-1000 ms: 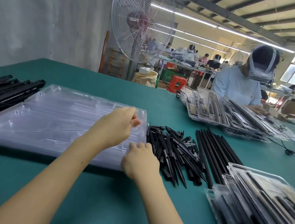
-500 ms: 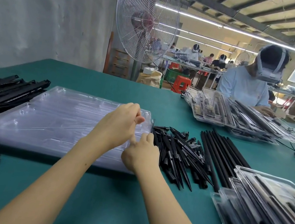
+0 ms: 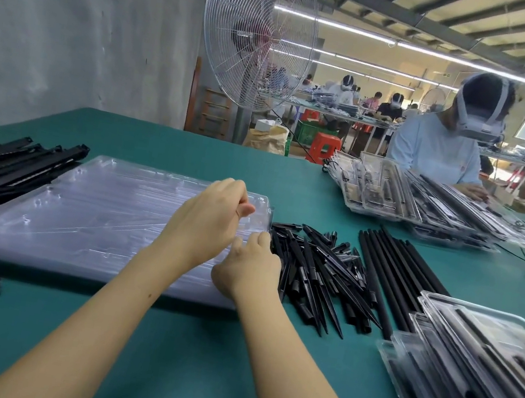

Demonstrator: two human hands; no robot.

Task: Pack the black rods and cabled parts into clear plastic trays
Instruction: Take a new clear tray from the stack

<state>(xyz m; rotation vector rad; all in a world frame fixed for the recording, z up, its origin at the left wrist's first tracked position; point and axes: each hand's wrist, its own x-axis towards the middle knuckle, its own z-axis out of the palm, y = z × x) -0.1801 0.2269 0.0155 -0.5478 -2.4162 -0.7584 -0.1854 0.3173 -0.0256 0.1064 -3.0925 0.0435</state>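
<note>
Left hand (image 3: 205,220) and right hand (image 3: 250,266) are pinching the right edge of the clear tray stack (image 3: 95,216), centre-left of frame, apparently peeling one tray free, which next needs lifting clear for the black rods (image 3: 391,272).

My bare forearms reach forward and converge, left hand (image 3: 206,224) curled knuckles-up with thumb pressed to forefinger, right hand (image 3: 251,266) just beside and nearer me, fingers curled down, fingertips hidden, grip unclear.
</note>
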